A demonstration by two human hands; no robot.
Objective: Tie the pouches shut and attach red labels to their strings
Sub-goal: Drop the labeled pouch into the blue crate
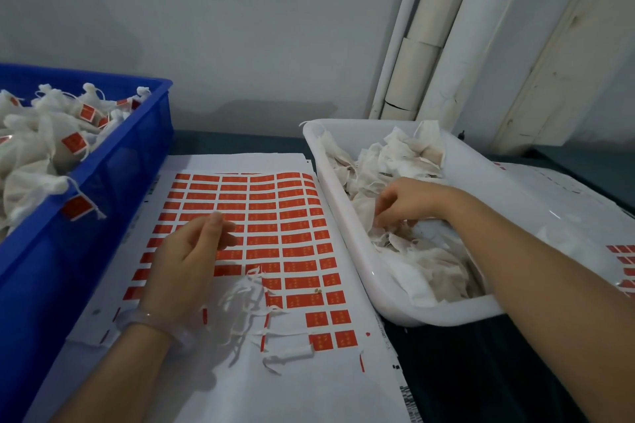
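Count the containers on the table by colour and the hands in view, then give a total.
Blue crate: 1
White tub: 1
Left hand: 1, over the label sheet
Right hand: 1, gripping a pouch in the tub
Total: 4

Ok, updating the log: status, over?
Left hand loose above label sheet, holding nothing. Right hand among pouches in white tub, grip unclear. Nothing blocking.

We read no legible text: the gold print on the red labels (pixel 299 237) is too small.
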